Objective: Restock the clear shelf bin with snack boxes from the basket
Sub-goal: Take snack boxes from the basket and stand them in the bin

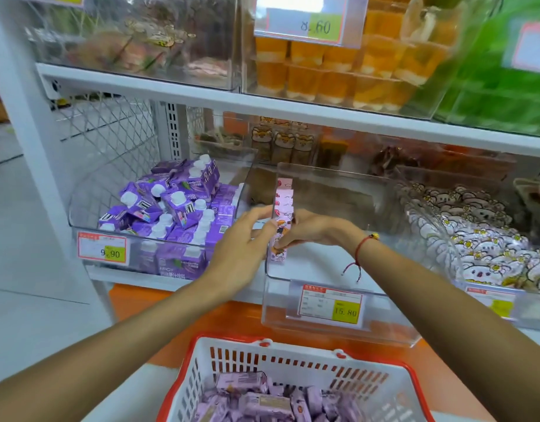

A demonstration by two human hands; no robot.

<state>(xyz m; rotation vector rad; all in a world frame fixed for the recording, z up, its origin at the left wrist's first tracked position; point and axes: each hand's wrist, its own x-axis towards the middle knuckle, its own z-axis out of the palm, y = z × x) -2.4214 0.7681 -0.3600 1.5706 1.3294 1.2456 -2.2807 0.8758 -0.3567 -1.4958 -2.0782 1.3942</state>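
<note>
A clear shelf bin (338, 327) with a 15.80 price tag stands on the middle shelf, mostly bare inside. Along its left wall runs a row of pink snack boxes (284, 196), standing upright. My left hand (247, 239) presses on the row from outside the left wall. My right hand (311, 229) is inside the bin, fingers closed on the nearest pink box (279, 251). Below, a white basket with a red rim (201, 360) holds several pinkish-purple snack boxes (262, 403).
A bin of purple drink cartons (171, 208) tagged 9.90 sits to the left. A bin of white cartoon-print packets (481, 242) sits to the right. Bins of orange jelly cups (338, 74) fill the shelf above. An orange ledge (177, 309) runs under the shelf.
</note>
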